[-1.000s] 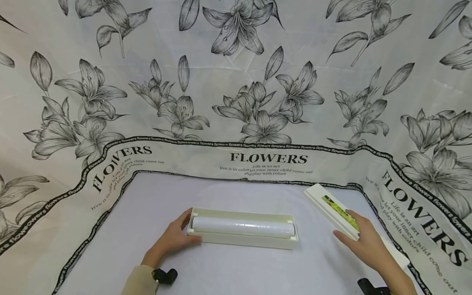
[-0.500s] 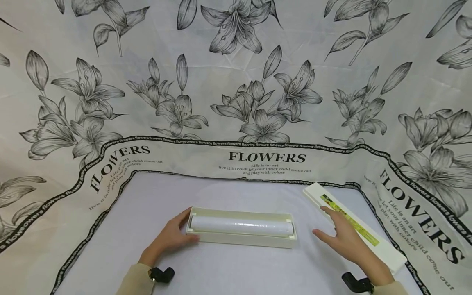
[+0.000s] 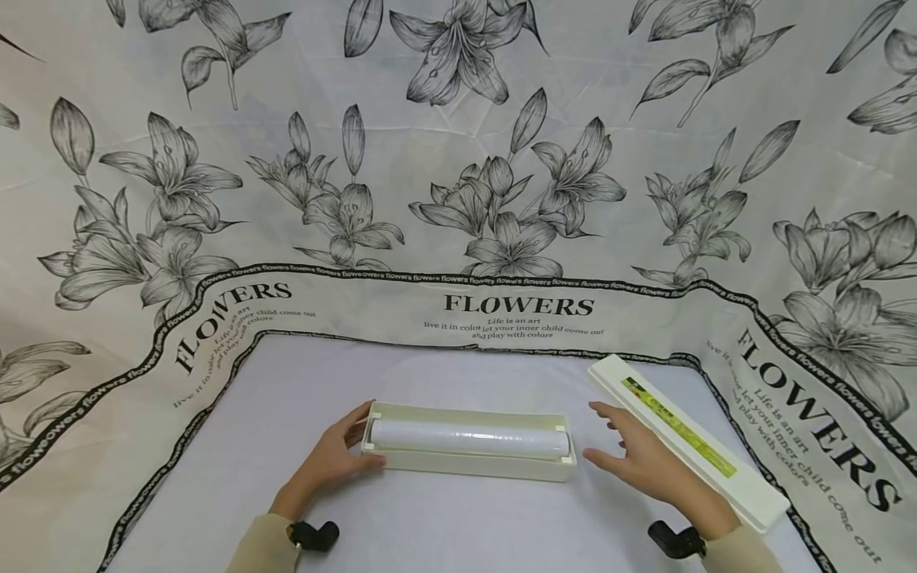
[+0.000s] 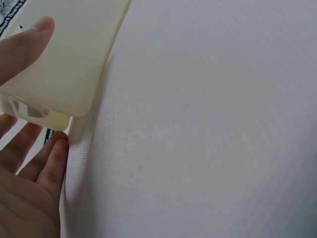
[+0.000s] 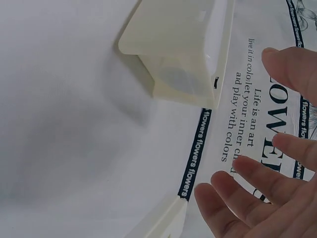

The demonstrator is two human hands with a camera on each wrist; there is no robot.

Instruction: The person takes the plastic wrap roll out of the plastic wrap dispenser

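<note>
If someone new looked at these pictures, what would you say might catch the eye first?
Probably the bold black flowers on the pale cloth, filling the upper part of the head view. Next comes the uncovered box at lower centre, with a white roll inside and the left hand at its left end. The lid, with its yellow-green label, lies slantwise at lower right, beyond the right hand.
</note>
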